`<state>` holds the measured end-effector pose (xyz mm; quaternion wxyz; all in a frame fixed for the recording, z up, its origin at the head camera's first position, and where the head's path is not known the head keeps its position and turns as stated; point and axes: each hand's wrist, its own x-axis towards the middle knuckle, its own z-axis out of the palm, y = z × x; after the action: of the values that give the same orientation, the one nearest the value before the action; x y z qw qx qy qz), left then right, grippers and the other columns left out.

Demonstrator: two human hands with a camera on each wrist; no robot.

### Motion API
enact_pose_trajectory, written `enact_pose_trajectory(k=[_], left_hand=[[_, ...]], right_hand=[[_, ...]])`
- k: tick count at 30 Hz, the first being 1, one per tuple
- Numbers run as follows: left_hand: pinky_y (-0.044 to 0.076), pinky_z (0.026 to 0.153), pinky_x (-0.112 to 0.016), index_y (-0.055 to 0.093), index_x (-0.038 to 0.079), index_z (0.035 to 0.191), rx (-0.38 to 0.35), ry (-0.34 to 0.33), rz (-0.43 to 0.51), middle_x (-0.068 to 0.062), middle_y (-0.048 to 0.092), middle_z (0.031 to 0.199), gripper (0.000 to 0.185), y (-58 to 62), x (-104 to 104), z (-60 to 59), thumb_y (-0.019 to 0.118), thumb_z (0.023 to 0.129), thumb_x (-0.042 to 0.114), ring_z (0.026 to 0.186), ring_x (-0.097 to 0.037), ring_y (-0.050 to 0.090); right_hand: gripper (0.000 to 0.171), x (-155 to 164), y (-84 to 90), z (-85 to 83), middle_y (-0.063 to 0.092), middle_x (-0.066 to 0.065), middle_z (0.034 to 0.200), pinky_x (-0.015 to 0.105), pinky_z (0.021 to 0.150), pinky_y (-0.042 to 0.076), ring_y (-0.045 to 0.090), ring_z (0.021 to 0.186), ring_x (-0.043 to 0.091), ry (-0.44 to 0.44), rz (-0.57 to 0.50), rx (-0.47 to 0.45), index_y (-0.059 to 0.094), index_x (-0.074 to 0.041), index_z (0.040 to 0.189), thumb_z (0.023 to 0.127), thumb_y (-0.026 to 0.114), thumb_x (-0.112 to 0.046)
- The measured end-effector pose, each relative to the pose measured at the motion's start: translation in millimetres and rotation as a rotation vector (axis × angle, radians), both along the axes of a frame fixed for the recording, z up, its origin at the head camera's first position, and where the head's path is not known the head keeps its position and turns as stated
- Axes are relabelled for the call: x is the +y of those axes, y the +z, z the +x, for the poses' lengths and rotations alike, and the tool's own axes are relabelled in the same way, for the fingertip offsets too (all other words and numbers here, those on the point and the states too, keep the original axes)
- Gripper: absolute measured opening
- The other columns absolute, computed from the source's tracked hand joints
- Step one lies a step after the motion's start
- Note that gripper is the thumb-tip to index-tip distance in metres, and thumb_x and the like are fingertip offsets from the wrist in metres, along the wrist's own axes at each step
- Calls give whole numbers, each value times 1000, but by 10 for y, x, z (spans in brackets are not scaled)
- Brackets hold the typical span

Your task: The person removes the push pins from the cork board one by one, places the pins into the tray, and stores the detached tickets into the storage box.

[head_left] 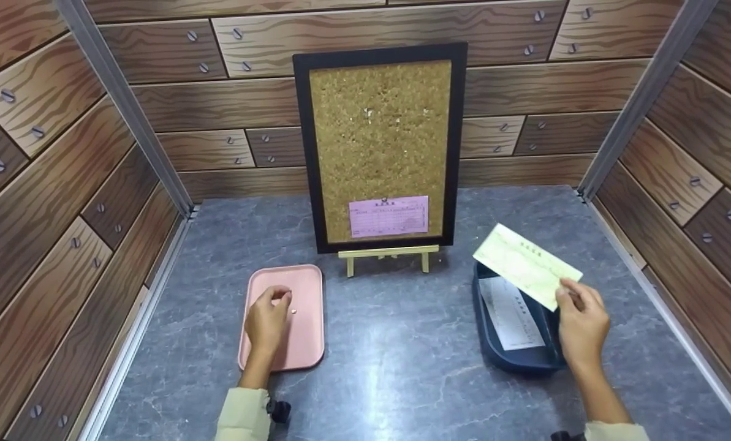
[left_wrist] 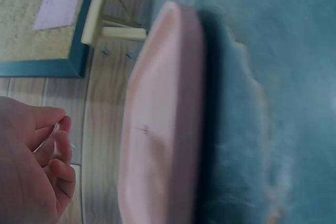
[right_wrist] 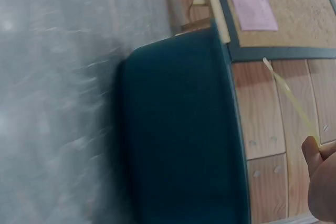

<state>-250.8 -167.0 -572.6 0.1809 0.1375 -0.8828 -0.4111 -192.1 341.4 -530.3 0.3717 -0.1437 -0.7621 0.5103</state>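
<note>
My left hand (head_left: pixel 278 299) hovers over a pink tray (head_left: pixel 307 343) at the front left. Its fingertips (left_wrist: pixel 59 125) are curled together and seem to pinch a small shiny pin. Another tiny pin (head_left: pixel 293 312) lies on the tray (left_wrist: pixel 163 103) beside the hand. My right hand (head_left: pixel 566 295) pinches a pale green paper slip (head_left: pixel 527 265) by its near corner and holds it above a dark blue tray (head_left: pixel 512 362). A white slip (head_left: pixel 512 315) lies inside that tray. In the right wrist view the green slip (right_wrist: pixel 289 95) shows edge-on above the blue tray (right_wrist: pixel 184 140).
A cork board (head_left: pixel 380 135) in a black frame stands on a small wooden easel (head_left: pixel 388 253) at the back centre. A pink slip (head_left: pixel 388 215) is pinned low on it. Wood-patterned walls close in the grey marbled tabletop (head_left: pixel 396 355) on the left, back and right.
</note>
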Motion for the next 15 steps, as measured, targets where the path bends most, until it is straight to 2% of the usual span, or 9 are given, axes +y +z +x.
enact_pose_trajectory(k=[4, 10, 13, 15], left_hand=[[49, 80, -49, 76, 18, 101, -28, -5, -18, 0, 77, 102, 14, -91, -33, 10, 67, 93, 26, 97, -26, 72], [49, 78, -48, 76, 16, 99, -75, -11, -32, 0, 77, 97, 13, -186, -73, 19, 66, 93, 23, 92, -25, 72], [49, 75, -47, 77, 16, 98, -94, -6, -49, 0, 77, 93, 13, -229, -81, 16, 67, 92, 22, 87, -24, 71], [49, 74, -47, 77, 17, 97, -107, -5, -60, 1, 77, 92, 13, -254, -85, 13, 67, 91, 23, 85, -25, 71]], right_hand=[[25, 76, -146, 95, 58, -17, 104, 3, 77, 44, 55, 86, -13, -34, 23, -71, 70, 7, 116, 94, 65, -4], [22, 87, -253, 152, 65, 12, 107, 1, 69, 40, 48, 78, -20, -69, 121, -145, 71, 6, 113, 93, 65, -1], [23, 72, -269, 135, 66, 20, 107, 2, 69, 37, 48, 79, -14, -81, 167, -182, 71, 6, 113, 92, 65, 1], [24, 62, -272, 120, 66, 23, 108, 7, 71, 37, 54, 82, -2, -81, 192, -218, 71, 6, 114, 92, 65, 0]])
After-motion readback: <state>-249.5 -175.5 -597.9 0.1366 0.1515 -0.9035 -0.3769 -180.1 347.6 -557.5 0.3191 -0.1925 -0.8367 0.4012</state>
